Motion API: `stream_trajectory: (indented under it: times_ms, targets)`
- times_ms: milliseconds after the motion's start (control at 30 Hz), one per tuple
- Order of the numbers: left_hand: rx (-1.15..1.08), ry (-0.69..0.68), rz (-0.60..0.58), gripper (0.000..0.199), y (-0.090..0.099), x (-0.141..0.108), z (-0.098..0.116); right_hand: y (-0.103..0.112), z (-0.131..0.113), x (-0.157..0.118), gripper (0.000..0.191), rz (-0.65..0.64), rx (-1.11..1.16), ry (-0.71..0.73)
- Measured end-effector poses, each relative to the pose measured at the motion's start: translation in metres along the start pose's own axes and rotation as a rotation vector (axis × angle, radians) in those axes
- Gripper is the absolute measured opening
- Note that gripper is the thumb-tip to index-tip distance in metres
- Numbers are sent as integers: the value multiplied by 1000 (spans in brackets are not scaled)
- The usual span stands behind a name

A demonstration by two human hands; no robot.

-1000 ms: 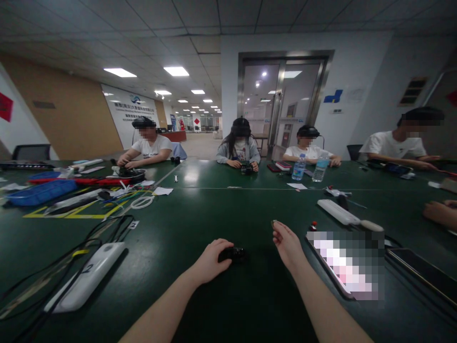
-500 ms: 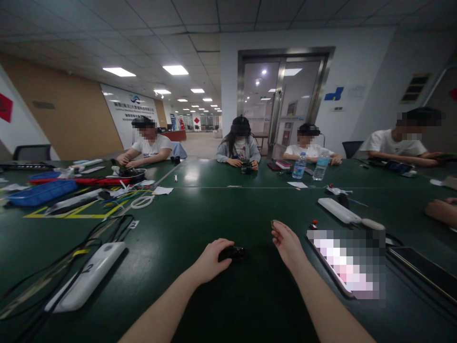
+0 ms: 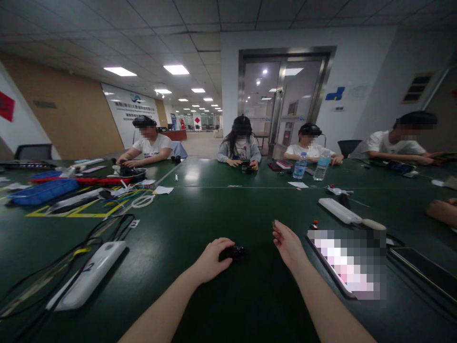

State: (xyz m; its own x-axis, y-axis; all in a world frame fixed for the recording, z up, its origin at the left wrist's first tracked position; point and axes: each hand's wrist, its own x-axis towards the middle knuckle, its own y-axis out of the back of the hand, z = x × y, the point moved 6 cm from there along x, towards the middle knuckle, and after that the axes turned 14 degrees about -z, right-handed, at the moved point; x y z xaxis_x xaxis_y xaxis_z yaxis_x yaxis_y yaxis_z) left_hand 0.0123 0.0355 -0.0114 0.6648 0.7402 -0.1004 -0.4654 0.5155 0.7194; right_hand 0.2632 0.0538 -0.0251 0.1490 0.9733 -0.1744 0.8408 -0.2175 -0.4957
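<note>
My left hand (image 3: 214,259) is closed round a small black object (image 3: 235,252) that lies on the dark green table (image 3: 200,209). Part of the object sticks out to the right of the fingers. To the right, my right hand (image 3: 286,242) is raised a little, its fingertips pinched on a small brownish piece (image 3: 274,224), too small to name. The two hands are apart. Just right of my right hand lies a phone (image 3: 332,267) with a blurred-out screen, and a small red and black part (image 3: 314,224) sits beyond it.
At the left are a white power strip (image 3: 87,276), black cables and a blue tray (image 3: 43,192). A second power strip (image 3: 339,211) and a dark phone (image 3: 424,269) lie at the right. Several people sit round the table. Two bottles (image 3: 300,166) stand at the far side.
The view has shifted very slightly. Both hands keep nearly the same place and grip. The person at the far right leans a little further left.
</note>
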Motion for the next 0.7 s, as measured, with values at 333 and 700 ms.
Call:
stream_trajectory:
  times_ms: [333, 700]
  targets:
    - [-30, -9, 3, 45, 1, -2, 4, 2, -8, -4, 34, 58, -226, 99]
    - [1, -18, 59, 48, 1, 0, 2, -69, -1, -38, 28, -542, -1069, 224]
